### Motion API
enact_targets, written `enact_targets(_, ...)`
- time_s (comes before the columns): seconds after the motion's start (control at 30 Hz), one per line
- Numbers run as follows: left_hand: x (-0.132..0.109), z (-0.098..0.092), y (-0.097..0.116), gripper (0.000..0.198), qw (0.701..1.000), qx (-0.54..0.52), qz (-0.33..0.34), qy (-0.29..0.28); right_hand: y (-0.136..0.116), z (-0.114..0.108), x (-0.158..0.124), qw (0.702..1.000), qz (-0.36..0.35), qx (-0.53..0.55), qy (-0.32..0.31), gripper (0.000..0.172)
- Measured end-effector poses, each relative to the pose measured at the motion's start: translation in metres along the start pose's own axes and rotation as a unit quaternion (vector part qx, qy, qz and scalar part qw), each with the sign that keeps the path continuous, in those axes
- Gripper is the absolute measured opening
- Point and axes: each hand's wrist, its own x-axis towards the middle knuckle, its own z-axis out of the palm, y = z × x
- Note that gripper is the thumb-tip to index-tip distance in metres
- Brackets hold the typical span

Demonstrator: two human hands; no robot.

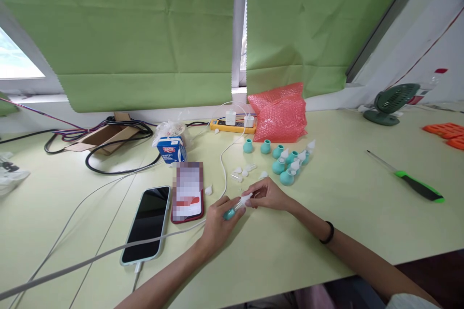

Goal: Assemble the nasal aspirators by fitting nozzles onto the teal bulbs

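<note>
My left hand [220, 222] is closed around a small bulb aspirator, with its teal bulb [229, 214] and clear tube [238, 205] showing between thumb and fingers. At the tube's far end is a white nozzle tip [247, 198], pinched by the fingers of my right hand [268, 195]. Whether the tip is fully seated I cannot tell. Beyond my hands lie loose clear tubes [237, 177] and white tips [264, 175]. Several teal bulbs [248, 146] stand in a group behind, and some bulbs [287, 177] at the right carry white tips.
Two phones [148, 224] [187, 193] lie left of my hands, with a white cable [163, 237] crossing one. A blue milk carton [171, 150], a yellow power strip [232, 127] and a red bubble-wrap bag [279, 116] stand behind. A screwdriver [416, 186] and green fan [391, 101] are at right.
</note>
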Motion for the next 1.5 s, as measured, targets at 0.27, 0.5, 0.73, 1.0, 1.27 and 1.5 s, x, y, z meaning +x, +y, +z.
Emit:
enact_targets(0.27,-0.004,0.002,0.002,0.03,1.0,0.011,0.017,0.011,-0.002,0.003,0.0,0.994,0.03,0.099,-0.039,0.025)
enact_targets(0.5,-0.006,0.005,-0.002,0.027,0.997,0.044,0.061,0.025,0.005,0.006,0.001,0.979,0.095,0.166,-0.065,0.028)
enact_targets(0.73,-0.008,0.008,-0.005,0.026,0.994,0.062,0.077,0.038,0.001,0.009,0.001,0.977,0.109,0.168,-0.066,0.027)
enact_targets(1.0,-0.008,0.008,-0.005,0.027,0.994,0.016,0.072,0.079,-0.003,0.017,0.0,0.983,0.085,0.163,-0.025,0.031)
enact_targets(1.27,-0.007,0.008,-0.005,0.027,0.995,0.026,0.052,0.084,-0.004,0.027,-0.002,0.984,0.048,0.164,0.042,0.031)
enact_targets(1.5,-0.005,0.01,-0.007,0.024,0.992,0.009,0.032,0.124,-0.006,0.03,-0.004,0.983,0.03,0.158,0.088,0.032)
